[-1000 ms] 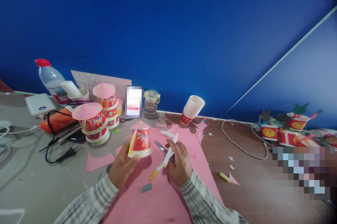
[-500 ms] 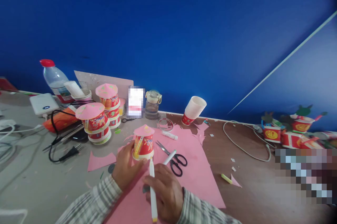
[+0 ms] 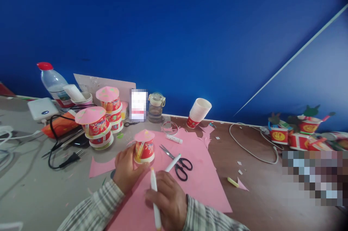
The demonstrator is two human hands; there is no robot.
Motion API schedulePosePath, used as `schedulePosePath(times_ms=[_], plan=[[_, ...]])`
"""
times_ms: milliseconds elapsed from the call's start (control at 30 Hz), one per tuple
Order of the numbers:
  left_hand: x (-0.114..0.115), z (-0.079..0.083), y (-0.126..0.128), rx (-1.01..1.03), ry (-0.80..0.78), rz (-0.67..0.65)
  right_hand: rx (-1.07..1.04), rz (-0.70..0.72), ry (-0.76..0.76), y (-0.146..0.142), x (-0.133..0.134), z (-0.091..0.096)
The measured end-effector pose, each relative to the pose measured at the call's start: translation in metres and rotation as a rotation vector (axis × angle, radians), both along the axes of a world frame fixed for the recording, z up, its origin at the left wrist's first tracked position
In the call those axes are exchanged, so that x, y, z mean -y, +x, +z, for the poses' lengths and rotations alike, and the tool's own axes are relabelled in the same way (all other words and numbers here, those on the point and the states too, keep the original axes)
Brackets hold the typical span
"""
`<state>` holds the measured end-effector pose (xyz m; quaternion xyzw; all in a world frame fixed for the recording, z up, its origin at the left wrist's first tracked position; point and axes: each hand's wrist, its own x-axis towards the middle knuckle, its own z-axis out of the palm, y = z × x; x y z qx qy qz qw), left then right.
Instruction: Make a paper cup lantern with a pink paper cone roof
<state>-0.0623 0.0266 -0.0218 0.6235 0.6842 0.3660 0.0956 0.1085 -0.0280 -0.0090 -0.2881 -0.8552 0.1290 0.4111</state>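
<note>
My left hand (image 3: 125, 168) grips an upturned red paper cup with a pink paper cone on top (image 3: 144, 146), standing on a pink paper sheet (image 3: 195, 184). My right hand (image 3: 166, 199) is closed round a white marker (image 3: 154, 196), whose tip points up toward the cup. A second white marker (image 3: 173, 162) lies just beyond my right hand. Black-handled scissors (image 3: 178, 160) lie open on the sheet to the right of the cup.
Two stacks of finished pink-roofed cups (image 3: 95, 126) stand at left, near a water bottle (image 3: 53, 83), a power bank (image 3: 42, 108) and black cables (image 3: 61, 151). A stack of paper cups (image 3: 199, 112), a glue stick (image 3: 174, 138), a jar (image 3: 156, 107) and a white cable (image 3: 252, 147) lie behind.
My right hand left the scissors and drew back toward me, turning one white marker upright. The cup came down from a tilt and now stands on the sheet.
</note>
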Motion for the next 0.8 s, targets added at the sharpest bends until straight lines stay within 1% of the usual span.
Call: schedulePosePath(times_ms=[33, 67, 100, 167, 300, 367, 433, 500, 600, 667, 700, 800], plan=[[0.000, 0.000, 0.000, -0.003, -0.002, 0.000, -0.009, 0.049, 0.039, 0.005, -0.001, 0.000], [0.000, 0.000, 0.001, -0.007, -0.006, 0.000, -0.072, 0.011, 0.052, 0.009, -0.002, 0.000], [0.000, 0.000, 0.002, -0.012, -0.009, 0.002, -0.119, -0.002, 0.036, 0.013, -0.004, -0.001], [0.000, 0.000, 0.003, -0.023, -0.011, 0.007, -0.214, -0.076, 0.007, 0.019, -0.007, -0.003], [0.001, -0.004, 0.002, -0.028, 0.025, -0.005, -0.293, -0.176, 0.048, 0.020, -0.010, -0.009], [0.001, -0.005, 0.000, -0.007, 0.079, -0.054, -0.317, -0.201, 0.062, 0.019, -0.011, -0.010], [0.001, -0.005, -0.004, 0.050, 0.105, -0.133, -0.344, -0.211, 0.058, 0.018, -0.011, -0.011], [0.001, -0.004, -0.007, 0.139, 0.085, -0.204, -0.368, -0.210, 0.053, 0.018, -0.011, -0.011], [0.002, 0.000, -0.012, 0.279, 0.080, -0.232, -0.390, -0.201, 0.045, 0.019, -0.013, -0.013], [0.003, 0.004, -0.015, 0.357, 0.130, -0.209, -0.400, -0.196, 0.028, 0.019, -0.013, -0.014], [0.004, 0.008, -0.016, 0.388, 0.175, -0.177, -0.406, -0.192, 0.020, 0.019, -0.014, -0.015], [0.009, 0.019, -0.017, 0.424, 0.366, -0.001, -0.419, -0.175, 0.007, 0.019, -0.014, -0.015]])
